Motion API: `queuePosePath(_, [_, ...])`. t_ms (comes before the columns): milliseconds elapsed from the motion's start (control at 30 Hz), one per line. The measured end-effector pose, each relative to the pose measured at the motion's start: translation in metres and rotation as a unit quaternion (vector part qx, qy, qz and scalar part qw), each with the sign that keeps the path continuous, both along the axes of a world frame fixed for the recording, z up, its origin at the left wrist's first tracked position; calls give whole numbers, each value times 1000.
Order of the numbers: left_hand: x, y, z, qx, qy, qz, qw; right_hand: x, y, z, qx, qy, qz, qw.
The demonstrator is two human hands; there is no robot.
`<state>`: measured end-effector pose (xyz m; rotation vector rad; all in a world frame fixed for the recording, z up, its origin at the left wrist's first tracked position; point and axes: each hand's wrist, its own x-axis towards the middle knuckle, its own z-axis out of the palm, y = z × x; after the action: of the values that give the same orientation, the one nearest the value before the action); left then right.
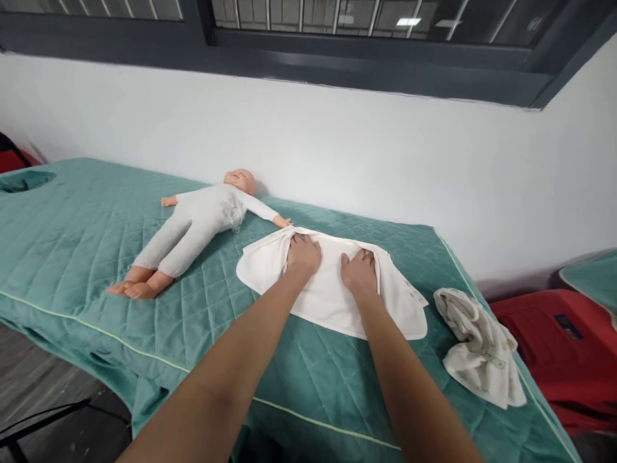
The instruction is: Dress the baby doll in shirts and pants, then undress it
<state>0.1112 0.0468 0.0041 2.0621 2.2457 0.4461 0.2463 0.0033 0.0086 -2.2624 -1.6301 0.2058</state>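
A white baby garment (332,315) lies spread on the green quilted bed cover, with a small print showing at its right edge. My left hand (303,253) presses on its upper left part, fingers curled at a fold and thumb apart. At the opposite fold is my right hand (360,271), its fingers partly hidden in the cloth and its thumb pointing up toward the left hand. Both hands appear to grip the folds. Left of the garment, a baby doll (205,209) with a white cloth body lies on its back, one hand close to the garment's upper edge.
A crumpled white printed cloth (479,347) lies near the right edge of the green quilted cover (328,392). Behind the bed rises a white wall (337,148) below a dark-framed barred window. A red case (554,341) stands beyond the bed's right side.
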Motion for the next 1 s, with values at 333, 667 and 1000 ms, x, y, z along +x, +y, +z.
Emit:
queuePosePath(333, [3,-12,-1,-13,-13,10,1000,-5,-5,0,-37,-23,8,999])
queuePosePath(667, [3,-23,-4,-11,-23,-10,1000,-8,-15,-2,-45,-45,28,998])
queuePosePath(1000, [0,-30,-4,-20,-27,-28,999,-6,-23,-5,-44,-68,53,995])
